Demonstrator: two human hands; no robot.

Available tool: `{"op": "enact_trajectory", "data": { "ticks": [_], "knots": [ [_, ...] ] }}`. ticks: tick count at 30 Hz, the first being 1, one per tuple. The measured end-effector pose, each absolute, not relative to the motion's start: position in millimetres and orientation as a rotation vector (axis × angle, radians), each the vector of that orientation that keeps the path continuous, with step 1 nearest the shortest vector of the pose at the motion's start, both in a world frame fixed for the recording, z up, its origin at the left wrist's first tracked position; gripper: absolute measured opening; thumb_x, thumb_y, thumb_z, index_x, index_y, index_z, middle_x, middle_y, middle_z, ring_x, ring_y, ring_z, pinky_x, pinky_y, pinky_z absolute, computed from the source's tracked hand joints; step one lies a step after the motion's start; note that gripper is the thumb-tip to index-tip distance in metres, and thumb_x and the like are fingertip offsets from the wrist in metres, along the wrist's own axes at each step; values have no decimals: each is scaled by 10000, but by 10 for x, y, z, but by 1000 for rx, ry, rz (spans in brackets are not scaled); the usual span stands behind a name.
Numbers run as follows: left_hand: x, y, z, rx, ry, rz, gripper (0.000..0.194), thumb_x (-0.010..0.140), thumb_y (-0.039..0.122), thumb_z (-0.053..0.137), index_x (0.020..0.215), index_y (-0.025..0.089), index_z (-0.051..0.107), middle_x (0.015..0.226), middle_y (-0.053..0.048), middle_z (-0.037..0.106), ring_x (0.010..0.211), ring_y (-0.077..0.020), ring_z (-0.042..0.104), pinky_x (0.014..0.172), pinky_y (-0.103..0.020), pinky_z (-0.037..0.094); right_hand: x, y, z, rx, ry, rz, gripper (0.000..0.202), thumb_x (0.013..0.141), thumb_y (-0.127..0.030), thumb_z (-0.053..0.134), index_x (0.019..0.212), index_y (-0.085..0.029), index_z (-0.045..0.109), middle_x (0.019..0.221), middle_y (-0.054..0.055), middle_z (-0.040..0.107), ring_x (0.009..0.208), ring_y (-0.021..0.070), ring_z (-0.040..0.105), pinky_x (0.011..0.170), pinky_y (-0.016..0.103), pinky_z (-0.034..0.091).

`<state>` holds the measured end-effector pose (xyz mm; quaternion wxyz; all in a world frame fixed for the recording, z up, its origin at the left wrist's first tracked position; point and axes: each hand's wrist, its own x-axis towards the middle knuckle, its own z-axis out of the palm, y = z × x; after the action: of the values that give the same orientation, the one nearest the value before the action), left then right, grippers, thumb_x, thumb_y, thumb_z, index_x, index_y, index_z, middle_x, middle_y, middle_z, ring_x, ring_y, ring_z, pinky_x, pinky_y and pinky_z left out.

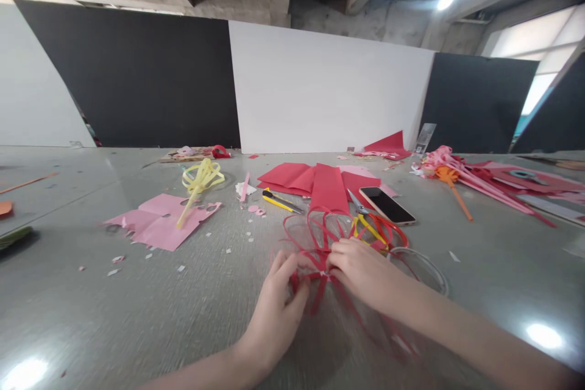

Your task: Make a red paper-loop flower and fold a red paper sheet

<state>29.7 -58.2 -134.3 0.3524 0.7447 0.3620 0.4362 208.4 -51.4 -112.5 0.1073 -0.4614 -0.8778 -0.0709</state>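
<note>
Thin red paper strips (320, 300) fan out and loop from a joined centre in front of me. My left hand (281, 295) has thumb and fingers closed round a strip on the left side of that centre. From the right, my right hand (359, 265) reaches in with its fingers bent together on the strips near the middle; its fingertips are partly hidden. Scissors (382, 228) with orange and yellow handles lie just beyond the right hand. Behind the strips rest folded sheets of red paper (329, 187). The strips nearest me are blurred.
A yellow cutter knife (281, 201) and a phone (387, 205) lie past my hands. Clear tape (432, 271) sits by my right forearm. Left are cut pink paper (159, 222) and a yellow strip flower (201, 180); right, pink strips (479, 183) and an orange paper flower (450, 177).
</note>
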Motion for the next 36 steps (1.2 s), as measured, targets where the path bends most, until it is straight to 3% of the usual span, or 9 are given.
{"op": "enact_trajectory", "data": {
  "ticks": [13, 19, 24, 30, 36],
  "knots": [
    [308, -593, -1343, 1950, 988, 1085, 263, 724, 25, 389, 795, 215, 556, 796, -1, 491, 779, -168, 463, 703, -269, 363, 1971, -581, -1173, -1422, -2628, -461, 101, 729, -69, 553, 722, -140, 623, 725, 53, 617, 722, 198, 554, 695, 322, 378],
    [306, -624, -1359, 2254, 1164, 1276, 307, 704, -19, 449, 801, 230, 599, 1006, -46, 416, 941, -210, 426, 792, -338, 385, 1975, -556, -1069, -1379, -2605, -419, 139, 776, -56, 521, 708, -158, 586, 711, 26, 614, 695, 174, 548, 691, 306, 370],
    [310, -576, -1350, 2555, 1179, 1248, 196, 773, 106, 553, 847, 259, 650, 1163, -56, 375, 1037, -263, 370, 861, -449, 348, 2010, -571, -887, -1273, -2582, -421, 124, 782, -50, 524, 802, -171, 547, 744, 7, 593, 709, 169, 525, 691, 299, 361],
    [340, -510, -1350, 2515, 1136, 1154, 184, 727, 169, 653, 862, 292, 668, 1121, -46, 430, 1022, -264, 389, 864, -450, 355, 2033, -606, -797, -1123, -2626, -441, 94, 763, -179, 631, 769, -190, 537, 790, -3, 566, 771, 169, 502, 722, 301, 366],
    [350, -518, -1338, 2520, 1044, 1190, 138, 756, 153, 616, 788, 274, 674, 1033, -41, 493, 961, -236, 435, 828, -402, 364, 2011, -612, -776, -1139, -2616, -360, 128, 744, -168, 647, 774, -185, 524, 770, -12, 556, 760, 160, 498, 751, 305, 384]
  ]
}}
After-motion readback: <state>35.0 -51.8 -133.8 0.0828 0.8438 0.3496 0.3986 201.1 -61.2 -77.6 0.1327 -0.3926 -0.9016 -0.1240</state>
